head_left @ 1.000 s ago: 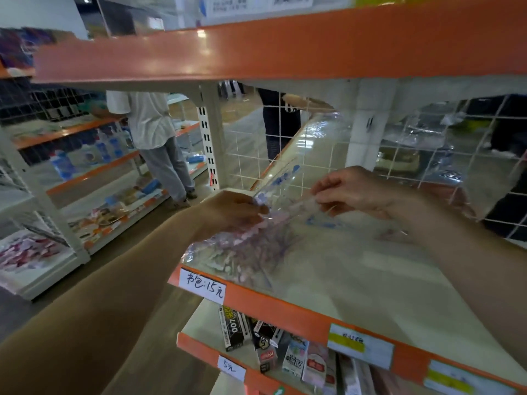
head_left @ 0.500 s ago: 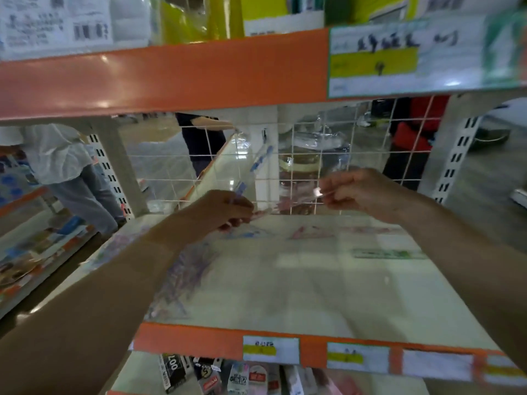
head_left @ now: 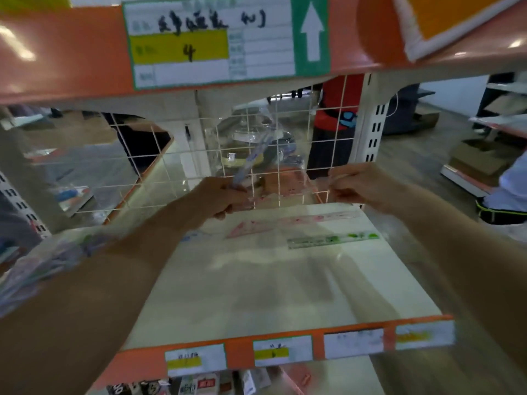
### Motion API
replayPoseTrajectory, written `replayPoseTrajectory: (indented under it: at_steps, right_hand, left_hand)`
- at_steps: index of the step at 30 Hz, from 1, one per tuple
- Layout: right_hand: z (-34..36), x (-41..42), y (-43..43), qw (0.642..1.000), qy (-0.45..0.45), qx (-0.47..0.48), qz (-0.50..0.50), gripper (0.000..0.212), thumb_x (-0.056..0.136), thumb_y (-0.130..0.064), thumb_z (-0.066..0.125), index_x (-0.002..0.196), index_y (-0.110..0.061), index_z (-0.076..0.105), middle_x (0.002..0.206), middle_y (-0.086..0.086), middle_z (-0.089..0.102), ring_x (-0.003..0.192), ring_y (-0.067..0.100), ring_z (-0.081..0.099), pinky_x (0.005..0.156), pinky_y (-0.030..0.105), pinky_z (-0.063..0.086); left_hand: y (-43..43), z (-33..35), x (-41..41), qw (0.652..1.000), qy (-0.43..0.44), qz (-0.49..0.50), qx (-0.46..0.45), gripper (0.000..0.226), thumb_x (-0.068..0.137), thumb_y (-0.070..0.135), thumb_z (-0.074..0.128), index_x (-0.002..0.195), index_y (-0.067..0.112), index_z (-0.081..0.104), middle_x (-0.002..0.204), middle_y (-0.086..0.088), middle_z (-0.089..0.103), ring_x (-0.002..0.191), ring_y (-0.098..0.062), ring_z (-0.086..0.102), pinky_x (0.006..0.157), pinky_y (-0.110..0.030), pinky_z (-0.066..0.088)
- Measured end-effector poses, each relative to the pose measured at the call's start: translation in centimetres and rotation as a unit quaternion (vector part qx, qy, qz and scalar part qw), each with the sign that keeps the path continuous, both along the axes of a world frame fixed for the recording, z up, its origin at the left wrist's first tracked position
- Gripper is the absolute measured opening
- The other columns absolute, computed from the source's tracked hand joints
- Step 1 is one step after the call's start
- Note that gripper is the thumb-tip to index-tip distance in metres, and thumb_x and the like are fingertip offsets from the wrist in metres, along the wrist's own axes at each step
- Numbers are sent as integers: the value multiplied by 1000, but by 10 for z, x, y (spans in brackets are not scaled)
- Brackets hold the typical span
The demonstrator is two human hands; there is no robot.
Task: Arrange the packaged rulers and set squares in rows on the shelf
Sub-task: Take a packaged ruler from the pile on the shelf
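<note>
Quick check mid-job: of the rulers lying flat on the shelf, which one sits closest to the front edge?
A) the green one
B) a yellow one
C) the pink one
A: the green ruler lies flat on the shelf, nearer the front edge than the pink ruler behind it.

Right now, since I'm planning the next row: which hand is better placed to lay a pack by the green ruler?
Right, probably. The right hand hangs nearest the green ruler, pinching a clear pack; the left hand is further left, gripping a blue ruler.
</note>
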State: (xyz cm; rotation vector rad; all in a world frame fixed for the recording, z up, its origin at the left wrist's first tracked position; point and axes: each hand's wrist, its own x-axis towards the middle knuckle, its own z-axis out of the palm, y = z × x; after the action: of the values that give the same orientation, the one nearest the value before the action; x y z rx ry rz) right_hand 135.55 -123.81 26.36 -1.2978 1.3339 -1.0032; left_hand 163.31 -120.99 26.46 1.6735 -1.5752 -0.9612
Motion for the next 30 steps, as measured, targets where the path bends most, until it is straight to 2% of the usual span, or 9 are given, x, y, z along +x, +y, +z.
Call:
replayPoseTrajectory:
  at_steps: [3, 6, 9, 13, 18, 20, 23, 27, 30]
  right_hand:
    - [-12, -17, -6, 999, 44, 15, -23, 28, 87, 6, 61, 114, -4, 63, 85, 13, 66, 71, 19, 65, 57, 20, 58]
    - [-21, -33, -12, 994, 101, 25, -23, 32, 87, 4, 61, 118, -6, 62, 89, 13, 65, 72, 18, 65, 61, 22, 57]
    - [-28, -46, -21, 978, 206, 10, 11, 43, 83, 3, 66, 124, -9, 61, 101, 14, 66, 82, 21, 66, 74, 27, 55]
    - [-34, -57, -32, 911, 406, -65, 45, 41, 83, -7, 67, 123, -16, 63, 104, 7, 68, 83, 18, 66, 73, 24, 53]
    - [-46, -67, -47, 832, 532, -140, 73, 35, 85, -18, 67, 120, -21, 66, 114, 4, 65, 93, 20, 60, 75, 23, 43]
    - [-51, -66, -52, 807, 560, -161, 94, 33, 87, -21, 64, 120, -21, 66, 117, 6, 62, 101, 21, 56, 79, 25, 40]
    - [-56, -66, -59, 801, 569, -145, 118, 33, 90, -24, 62, 123, -20, 64, 122, 6, 59, 112, 23, 54, 90, 27, 41]
    - [-63, -66, -65, 797, 574, -101, 157, 35, 90, -41, 60, 117, -21, 67, 118, 6, 60, 109, 23, 55, 94, 32, 46]
    - [-65, -63, -67, 790, 580, -72, 185, 44, 90, -47, 54, 119, -16, 66, 116, 7, 61, 107, 22, 55, 88, 30, 45]
  left_hand:
    - [-9, -11, -23, 995, -79, -56, -34, 11, 81, 14, 73, 88, 11, 66, 71, -2, 56, 60, -12, 47, 48, -15, 38]
    - [-21, -26, -41, 981, -159, -83, -81, 24, 79, 7, 73, 102, 3, 68, 78, -4, 59, 64, -12, 49, 46, -4, 36]
    - [-34, -38, -54, 969, -203, -106, -94, 29, 80, 10, 73, 108, 2, 67, 73, 2, 57, 59, -6, 49, 56, -8, 40]
    - [-45, -47, -67, 952, -265, -127, -83, 32, 82, 20, 73, 111, 9, 66, 88, 0, 56, 80, -14, 54, 73, -20, 39]
    - [-58, -55, -77, 921, -349, -140, -103, 37, 81, 25, 73, 115, 13, 67, 107, -6, 63, 95, -21, 59, 87, -27, 46]
    - [-65, -57, -81, 907, -381, -148, -96, 38, 83, 27, 71, 118, 12, 66, 115, -8, 62, 101, -22, 59, 90, -29, 45]
    - [-71, -60, -87, 904, -403, -133, -49, 41, 85, 33, 67, 122, 16, 63, 121, -4, 58, 107, -22, 56, 94, -31, 45]
    - [-78, -65, -94, 901, -412, -140, -3, 31, 86, 31, 64, 115, 18, 65, 114, -4, 63, 95, -19, 57, 82, -28, 48]
    - [-79, -66, -94, 897, -422, -135, 4, 36, 85, 33, 65, 119, 21, 62, 122, -1, 58, 105, -21, 56, 89, -30, 47]
